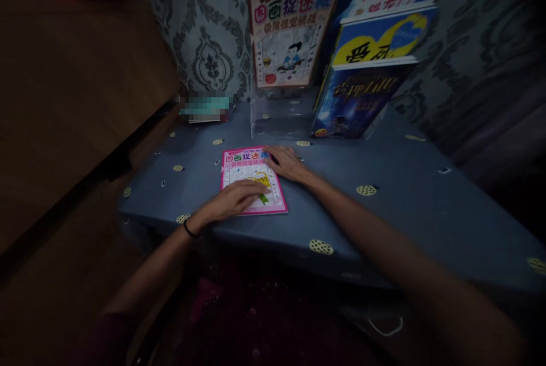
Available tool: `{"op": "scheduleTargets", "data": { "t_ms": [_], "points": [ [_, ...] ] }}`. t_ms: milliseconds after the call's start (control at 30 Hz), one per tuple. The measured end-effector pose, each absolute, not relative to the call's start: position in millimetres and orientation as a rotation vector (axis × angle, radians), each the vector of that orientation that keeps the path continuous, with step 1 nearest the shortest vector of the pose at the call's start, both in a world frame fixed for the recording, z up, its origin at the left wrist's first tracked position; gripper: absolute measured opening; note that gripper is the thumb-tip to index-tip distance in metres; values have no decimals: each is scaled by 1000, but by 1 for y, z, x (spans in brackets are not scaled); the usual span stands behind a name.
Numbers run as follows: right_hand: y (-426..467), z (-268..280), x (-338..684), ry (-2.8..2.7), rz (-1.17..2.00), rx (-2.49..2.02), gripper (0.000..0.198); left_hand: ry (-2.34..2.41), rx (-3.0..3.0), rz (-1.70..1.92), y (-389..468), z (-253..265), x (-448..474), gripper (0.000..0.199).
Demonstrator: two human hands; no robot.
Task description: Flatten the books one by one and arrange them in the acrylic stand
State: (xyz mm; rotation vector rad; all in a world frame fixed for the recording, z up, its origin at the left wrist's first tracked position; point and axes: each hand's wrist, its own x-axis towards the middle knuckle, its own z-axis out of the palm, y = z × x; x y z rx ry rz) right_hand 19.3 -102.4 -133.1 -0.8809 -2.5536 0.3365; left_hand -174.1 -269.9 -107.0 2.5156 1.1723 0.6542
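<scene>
A closed pink picture book [279,205] lies near the front edge of the table, its cover showing a yellow tiger drawing and coloured Chinese characters. Across the lower left of the cover rests my left hand [236,198], fingers stretched out over the tiger; a black band circles that wrist. My right hand [286,162] is at the book's upper right corner, its fingers extended onto the cover and its palm over the tablecloth. Neither hand grips the book. Part of the cover is hidden beneath the hands.
A clear stand [281,118] at the back holds a brown-framed picture book [294,30]. Beside it stand a dark blue book [362,98] and a yellow-and-blue book [384,33]. A blurred teal item [206,107] lies back left on the patterned blue tablecloth [396,229]. Brown wooden furniture [81,98] borders the left.
</scene>
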Motion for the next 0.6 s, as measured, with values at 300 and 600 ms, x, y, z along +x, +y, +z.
{"op": "scheduleTargets", "data": {
  "t_ms": [300,600],
  "points": [
    [-102,-135,22,-2538,314,-841,44,1772,2121,970,-164,-116,-261,41],
    [-103,-124,-10,-2628,109,-942,38,1746,1978,1047,-155,-129,-265,45]
  ]
}}
